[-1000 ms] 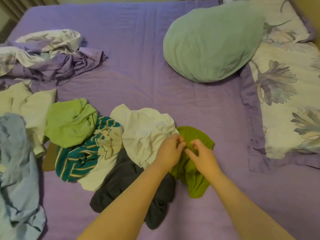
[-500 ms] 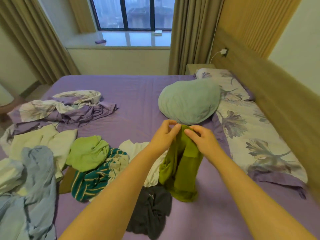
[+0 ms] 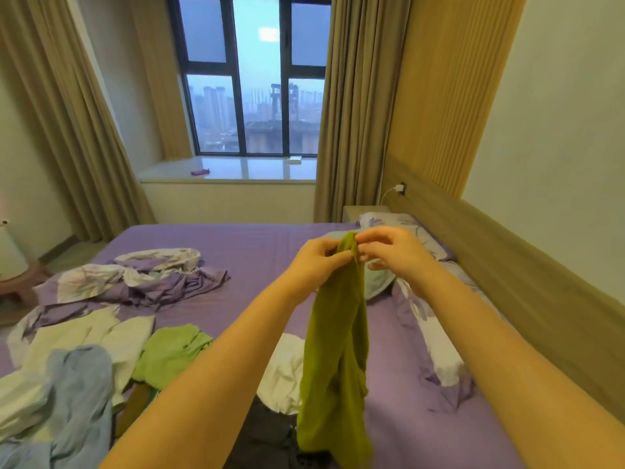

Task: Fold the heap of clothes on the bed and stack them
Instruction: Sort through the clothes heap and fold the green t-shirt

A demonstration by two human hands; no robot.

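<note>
An olive-green garment hangs in the air above the purple bed, bunched and unfolded. My left hand and my right hand both pinch its top edge, close together. Below lies the heap: a white garment, a light green one, a dark grey one partly hidden by my left arm, a pale blue one and cream pieces at the left.
A crumpled purple floral sheet lies at the bed's far left. Floral pillows and a teal pillow line the wooden headboard on the right. A window sill sits beyond the bed.
Both hands have lifted the olive-green garment off the heap and raised it high, so it now hangs free. The view has tilted up toward the window.
</note>
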